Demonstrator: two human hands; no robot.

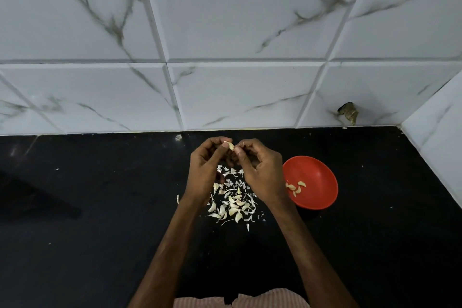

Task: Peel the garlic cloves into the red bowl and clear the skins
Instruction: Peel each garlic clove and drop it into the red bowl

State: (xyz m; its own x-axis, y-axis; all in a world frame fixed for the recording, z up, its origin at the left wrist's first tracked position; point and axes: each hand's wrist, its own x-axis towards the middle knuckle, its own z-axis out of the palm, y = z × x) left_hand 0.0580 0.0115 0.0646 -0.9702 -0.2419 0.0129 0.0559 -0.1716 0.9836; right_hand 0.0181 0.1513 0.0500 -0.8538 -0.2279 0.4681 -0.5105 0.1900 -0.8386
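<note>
Red bowl [315, 177] holds four peeled cloves [296, 187]; both hands pinch one clove [229, 145].

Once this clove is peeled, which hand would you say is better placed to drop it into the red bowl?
Probably the right hand: the red bowl sits just beside it, while the left hand, now pinching the clove, would need to cross over.
</note>
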